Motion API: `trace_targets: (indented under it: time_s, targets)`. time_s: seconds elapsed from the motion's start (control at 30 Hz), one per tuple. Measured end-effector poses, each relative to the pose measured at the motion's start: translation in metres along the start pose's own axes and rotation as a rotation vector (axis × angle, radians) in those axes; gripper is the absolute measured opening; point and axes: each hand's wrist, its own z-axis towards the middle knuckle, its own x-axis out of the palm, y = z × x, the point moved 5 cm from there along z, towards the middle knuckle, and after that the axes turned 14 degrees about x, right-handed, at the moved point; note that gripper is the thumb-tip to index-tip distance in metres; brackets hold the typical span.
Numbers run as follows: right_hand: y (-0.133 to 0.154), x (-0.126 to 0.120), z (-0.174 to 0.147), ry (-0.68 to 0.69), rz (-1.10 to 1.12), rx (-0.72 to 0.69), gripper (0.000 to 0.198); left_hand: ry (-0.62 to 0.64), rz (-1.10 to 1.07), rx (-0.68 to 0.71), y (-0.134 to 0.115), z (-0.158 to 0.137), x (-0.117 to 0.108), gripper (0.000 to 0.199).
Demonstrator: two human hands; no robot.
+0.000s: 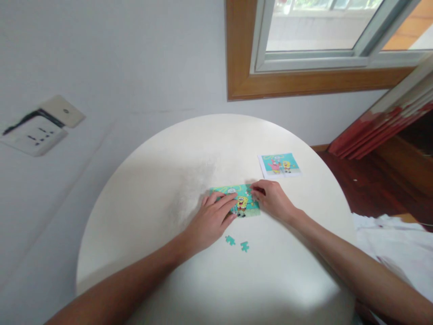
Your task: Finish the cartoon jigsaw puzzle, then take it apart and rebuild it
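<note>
- So, where do we have the jigsaw [242, 208]?
- Near the middle of the round white table [145, 189], flat, partly under both hands. Picture sheet [281, 164] lies beyond it to the right, apart.
- Hands?
- Left hand [211, 220] is palm-down over the left part, fingers extended; how hard it presses, we can't tell. Right hand [272, 198] is narrow, thumb and fingers bunched at the upper right corner. Whether a piece sits between the tips, we can't tell.
- How do we expect it to handle?
- Light, thin, fairly stiff, probably card. Joints are the weak spot: lift one edge and we'd guess it sags or splits along the seams. Looks smooth, so we assume it slides on the tabletop unless pinned.
- Grip, then?
- Flat fingers across the face to steady it, as the left hand is placed. To shift the lot, we'd slide it or support opposite edges, never one corner.
- Loose ones?
- Two: first loose piece [230, 240] and second loose piece [244, 246], on our side of the jigsaw, not touching. Thin edges, awkward to get under. We'd pinch opposite sides, no bending; tabs likely crease.
</note>
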Motion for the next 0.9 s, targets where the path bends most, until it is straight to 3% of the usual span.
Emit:
trace_targets:
  time_s: [0.27,0.47,0.9]
  targets:
    - [-0.005,-0.001,0.002,0.028,0.141,0.038,0.018,-0.004,-0.001,0.009,-0.001,0.001,-0.001,0.031]
    - [-0.005,-0.003,0.011,0.102,0.121,-0.056,0.022,-0.009,-0.012,0.002,-0.001,0.001,-0.001,0.031]
    - [-0.005,0.002,0.026,0.189,0.087,-0.005,0.015,-0.054,-0.042,0.004,0.001,0.0,0.0,0.031]
